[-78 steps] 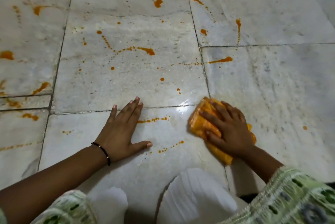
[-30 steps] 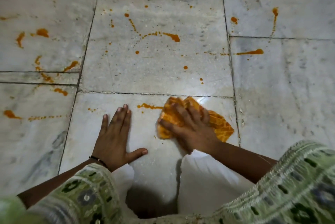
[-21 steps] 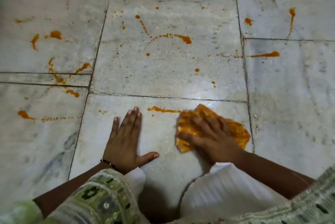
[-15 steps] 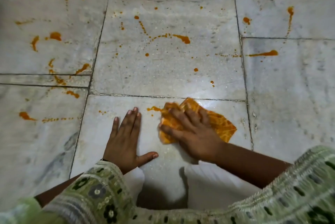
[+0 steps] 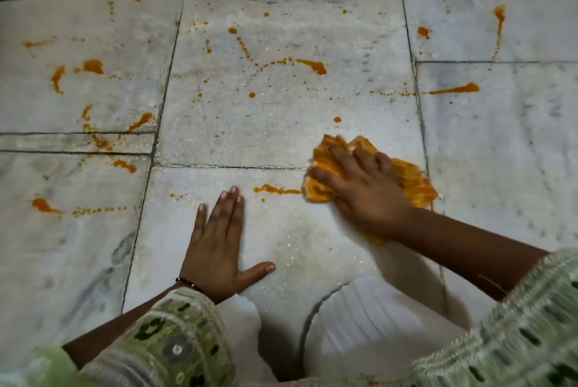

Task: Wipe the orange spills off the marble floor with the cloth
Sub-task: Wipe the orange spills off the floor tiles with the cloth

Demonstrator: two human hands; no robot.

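- The right hand [image 5: 366, 195] is bunched over the orange cloth [image 5: 409, 180], its grip curled into the fabric and pressing it onto the marble floor [image 5: 281, 123], at about 3 o'clock from the middle of the view.
- The left hand [image 5: 219, 249] lies flat at about 6 o'clock, fingers straight and spread, holding nothing; it looks like a prop for body weight.
- An orange streak [image 5: 275, 190] sits just beside the cloth at its 9 o'clock edge, between the two hands. This is probably the stroke in hand.
- To do it well, I would drag the cloth toward 9 o'clock in one firm pass, keeping the palm flat so the fabric lifts the liquid rather than smearing it.
- The cloth already looks soaked, so turning to a cleaner fold would help.
- Many spills remain: a long splash [image 5: 309, 65] at 12 o'clock, a dash [image 5: 456, 89] at 2 o'clock, blots [image 5: 92, 66] at 10 o'clock.
- Grout lines [image 5: 231, 166] may trap colour; press along them.
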